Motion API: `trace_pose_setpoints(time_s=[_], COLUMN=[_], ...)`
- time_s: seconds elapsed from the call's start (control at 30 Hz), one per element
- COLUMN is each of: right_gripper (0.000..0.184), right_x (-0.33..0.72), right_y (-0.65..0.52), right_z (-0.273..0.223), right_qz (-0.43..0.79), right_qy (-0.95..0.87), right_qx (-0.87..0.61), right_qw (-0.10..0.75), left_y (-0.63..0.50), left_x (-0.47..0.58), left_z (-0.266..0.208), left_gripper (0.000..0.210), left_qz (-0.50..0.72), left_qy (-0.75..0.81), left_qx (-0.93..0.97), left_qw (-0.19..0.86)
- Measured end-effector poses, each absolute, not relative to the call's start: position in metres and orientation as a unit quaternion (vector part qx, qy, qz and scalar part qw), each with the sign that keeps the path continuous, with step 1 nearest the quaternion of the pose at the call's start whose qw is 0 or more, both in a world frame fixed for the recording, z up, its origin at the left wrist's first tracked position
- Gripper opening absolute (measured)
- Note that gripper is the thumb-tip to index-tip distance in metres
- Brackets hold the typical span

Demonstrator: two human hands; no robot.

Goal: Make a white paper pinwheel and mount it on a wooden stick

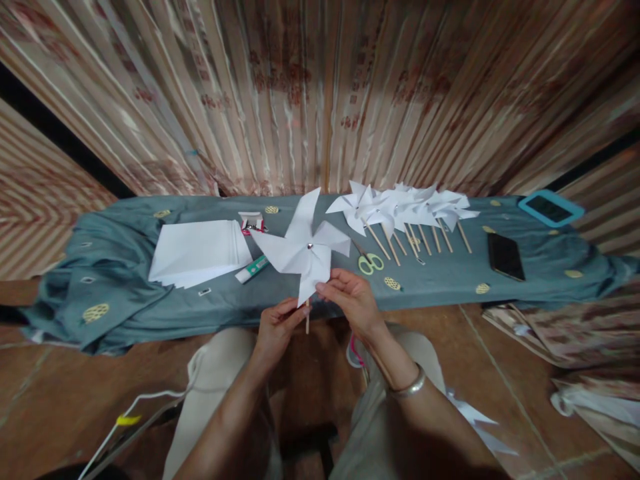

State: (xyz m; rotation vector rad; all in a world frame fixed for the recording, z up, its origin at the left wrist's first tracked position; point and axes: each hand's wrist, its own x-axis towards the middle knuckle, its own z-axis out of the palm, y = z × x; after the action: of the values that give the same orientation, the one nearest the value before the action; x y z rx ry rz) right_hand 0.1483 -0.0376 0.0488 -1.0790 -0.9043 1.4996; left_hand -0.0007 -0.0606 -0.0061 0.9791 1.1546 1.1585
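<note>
A white paper pinwheel point(303, 255) with a shiny pin at its centre is held up over the front edge of the cloth-covered table. My left hand point(278, 325) is closed around its wooden stick, whose lower end shows below the fingers. My right hand point(354, 297) pinches the lower right blade between thumb and fingers. Behind and to the right lies a row of finished-looking pinwheels point(397, 207) with their sticks toward me. Green-handled scissors point(371, 263) lie near my right hand, their blades partly hidden. A glue stick point(253, 269) rests left of the held pinwheel.
A stack of white paper point(200, 252) lies on the left of the grey-green cloth point(445, 287). Beside it is a small box of pins point(252, 222). A dark phone point(506, 256) and a blue-framed tablet point(551, 208) lie at right. White paper scraps point(477, 417) are on the floor.
</note>
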Motion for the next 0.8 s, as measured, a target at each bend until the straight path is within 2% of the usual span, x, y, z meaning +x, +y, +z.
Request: trace_pose_setpoints(time_s=[0.13, 0.3, 0.37, 0.47, 0.57, 0.67, 0.8], right_gripper=[0.032, 0.030, 0.027, 0.021, 0.022, 0.025, 0.024], right_x=[0.139, 0.134, 0.140, 0.152, 0.158, 0.154, 0.148], right_y=[-0.045, -0.054, -0.052, -0.046, -0.043, -0.045, -0.044], right_z=[0.048, 0.046, 0.042, 0.035, 0.030, 0.024, 0.016], right_qz=[0.653, 0.704, 0.657, 0.496, 0.418, 0.466, 0.529], right_qy=[-0.391, -0.461, -0.498, -0.552, -0.611, -0.625, -0.583], right_qx=[-0.429, -0.380, -0.405, -0.496, -0.531, -0.516, -0.487], right_qw=[0.486, 0.384, 0.397, 0.450, 0.413, 0.356, 0.378], left_y=[-0.059, -0.058, -0.057, -0.054, -0.051, -0.049, -0.048], left_x=[0.000, -0.005, -0.005, -0.004, -0.001, 0.002, 0.008], left_z=[-0.005, -0.003, -0.003, -0.004, -0.004, -0.002, 0.005], left_gripper=[0.021, 0.027, 0.029, 0.034, 0.042, 0.046, 0.049], left_qz=[0.508, 0.516, 0.506, 0.507, 0.530, 0.548, 0.554], left_qy=[0.485, 0.495, 0.515, 0.537, 0.531, 0.516, 0.506], left_qx=[0.418, 0.417, 0.400, 0.346, 0.309, 0.288, 0.278], left_qw=[0.576, 0.561, 0.565, 0.578, 0.584, 0.592, 0.600])
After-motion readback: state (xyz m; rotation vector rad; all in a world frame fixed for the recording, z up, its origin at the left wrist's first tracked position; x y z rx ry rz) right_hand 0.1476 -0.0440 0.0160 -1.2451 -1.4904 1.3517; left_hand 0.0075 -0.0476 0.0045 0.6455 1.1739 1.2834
